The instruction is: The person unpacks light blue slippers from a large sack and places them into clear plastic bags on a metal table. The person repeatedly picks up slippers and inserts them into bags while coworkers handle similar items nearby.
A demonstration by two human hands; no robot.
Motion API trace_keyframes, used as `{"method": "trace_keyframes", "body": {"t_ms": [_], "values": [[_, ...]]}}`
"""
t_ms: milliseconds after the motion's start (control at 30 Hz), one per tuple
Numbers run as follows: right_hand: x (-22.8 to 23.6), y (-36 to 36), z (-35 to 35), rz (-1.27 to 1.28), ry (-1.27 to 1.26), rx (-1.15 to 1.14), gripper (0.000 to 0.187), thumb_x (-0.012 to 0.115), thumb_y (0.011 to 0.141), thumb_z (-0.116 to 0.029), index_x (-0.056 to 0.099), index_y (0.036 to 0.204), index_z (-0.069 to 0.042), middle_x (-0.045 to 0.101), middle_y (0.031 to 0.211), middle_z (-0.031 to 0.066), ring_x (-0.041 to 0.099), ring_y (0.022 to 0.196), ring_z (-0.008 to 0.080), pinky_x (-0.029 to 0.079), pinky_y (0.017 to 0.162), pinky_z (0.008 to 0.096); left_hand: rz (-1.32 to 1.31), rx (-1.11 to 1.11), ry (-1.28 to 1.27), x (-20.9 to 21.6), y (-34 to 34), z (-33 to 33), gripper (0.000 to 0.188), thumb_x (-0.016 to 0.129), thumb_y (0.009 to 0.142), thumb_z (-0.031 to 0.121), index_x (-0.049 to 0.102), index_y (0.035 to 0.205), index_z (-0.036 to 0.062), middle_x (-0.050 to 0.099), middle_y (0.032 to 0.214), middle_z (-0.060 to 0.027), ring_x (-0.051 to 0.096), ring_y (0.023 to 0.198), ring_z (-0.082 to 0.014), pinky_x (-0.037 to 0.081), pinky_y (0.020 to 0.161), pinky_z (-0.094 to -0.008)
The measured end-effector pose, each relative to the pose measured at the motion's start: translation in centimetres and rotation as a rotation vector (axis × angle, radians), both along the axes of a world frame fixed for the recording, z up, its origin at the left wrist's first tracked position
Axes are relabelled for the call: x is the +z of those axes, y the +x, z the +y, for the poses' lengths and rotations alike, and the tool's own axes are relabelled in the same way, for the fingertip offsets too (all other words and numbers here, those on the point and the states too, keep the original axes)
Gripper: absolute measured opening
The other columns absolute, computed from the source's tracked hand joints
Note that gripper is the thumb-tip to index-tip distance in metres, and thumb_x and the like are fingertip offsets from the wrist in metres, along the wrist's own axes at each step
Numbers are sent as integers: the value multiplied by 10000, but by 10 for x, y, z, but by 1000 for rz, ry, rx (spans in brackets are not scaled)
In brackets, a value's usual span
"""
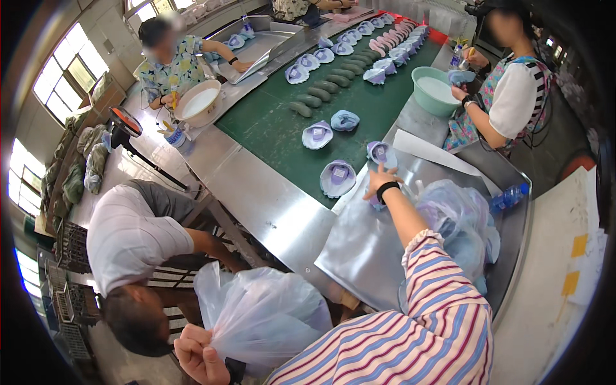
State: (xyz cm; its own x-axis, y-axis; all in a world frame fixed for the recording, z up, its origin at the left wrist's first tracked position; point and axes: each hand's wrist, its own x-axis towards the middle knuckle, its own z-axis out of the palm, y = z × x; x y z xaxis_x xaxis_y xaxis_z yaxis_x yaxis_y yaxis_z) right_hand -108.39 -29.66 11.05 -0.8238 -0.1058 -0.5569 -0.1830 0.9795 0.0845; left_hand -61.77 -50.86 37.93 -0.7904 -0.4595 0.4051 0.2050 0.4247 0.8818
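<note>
My left hand is closed on the gathered neck of a translucent plastic bag, at the lower left. Pale blue contents show through the film, but their kind is hard to make out. My right hand reaches over the near end of the green belt with its fingers spread. Just beyond it lies a pale blue and lilac shell-shaped piece; another sits partly hidden under the hand. To its left rests a similar labelled piece. A second filled translucent bag stands beside my right forearm.
Rows of blue, green and pink pieces line the green belt. A person bends low beside the left bag. Co-workers sit by a cream basin and a mint basin. A blue-capped bottle lies at right.
</note>
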Motion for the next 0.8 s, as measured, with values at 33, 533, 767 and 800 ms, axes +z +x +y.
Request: {"method": "trace_keyframes", "body": {"t_ms": [33, 533, 767, 800], "values": [[7, 8, 4, -60, 65, 12, 1171, 862, 494, -525, 268, 1466, -255, 32, 1557, 105, 136, 1339, 561, 382, 881, 732, 19, -34, -4, 5, -7, 4, 144, 487, 929, 69, 364, 857, 52, 465, 811, -107, 399, 725, -162, 351, 712, -324], [-57, -32, 16, 590, -289, 101, 315, 558, 852, -232, 615, 1147, -135, 365, 1409, 159, 260, 1336, 448, 417, 969, 533, 86, -145, 60, -34, -108, 31, 154, 528, 862, -17, 390, 807, 21, 443, 761, -75, 413, 689, -141, 384, 691, -252], [75, 42, -10, -195, -770, 448, 642, 667, 789, -401, 516, 1275, -10, 541, 1287, 196, 525, 1185, 317, 411, 996, 375, -129, -297, -176, -130, -161, 37, 146, 613, 851, 27, 469, 849, -1, 501, 743, -102, 504, 664, -203, 436, 658, -285], [97, 59, -4, -167, -865, 511, 667, 684, 785, -396, 494, 1297, -12, 535, 1295, 194, 524, 1187, 314, 419, 984, 365, -150, -317, -174, -139, -165, 40, 167, 620, 850, 38, 458, 844, -1, 511, 742, -101, 506, 661, -203, 441, 661, -287]]}}
